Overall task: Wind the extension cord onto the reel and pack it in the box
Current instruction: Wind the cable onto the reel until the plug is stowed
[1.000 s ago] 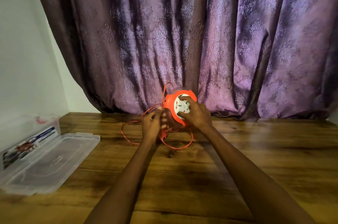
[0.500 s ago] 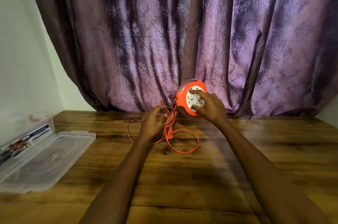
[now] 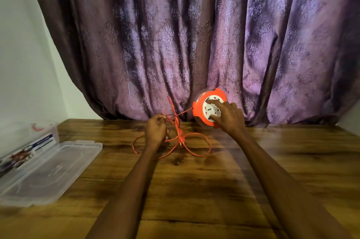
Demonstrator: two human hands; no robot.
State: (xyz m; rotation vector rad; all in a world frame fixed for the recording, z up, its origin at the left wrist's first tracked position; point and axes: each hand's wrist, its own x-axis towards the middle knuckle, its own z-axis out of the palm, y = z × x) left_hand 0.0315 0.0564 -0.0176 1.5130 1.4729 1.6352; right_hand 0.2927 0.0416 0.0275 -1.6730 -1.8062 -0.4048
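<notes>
A purple patterned curtain [image 3: 194, 43] hangs behind the wooden worktop [image 3: 194, 190]. At the far left sits a clear plastic box [image 3: 29, 137] with its lid [image 3: 48, 170] lying flat beside it. The right hand [image 3: 228, 116] holds the orange reel [image 3: 209, 109] lifted on edge, fingers curled over its white socket face. The left hand [image 3: 156, 130] pinches the orange cord [image 3: 194, 154], whose loose loops trail on the worktop between the hands.

Table [image 3: 204, 190] bare across near and right sides. Cord [image 3: 191, 144] loops sprawl mid-table between the forearms. Box [image 3: 29, 141] and lid [image 3: 50, 170] occupy the left edge. Curtain [image 3: 175, 43] closes off the far side.
</notes>
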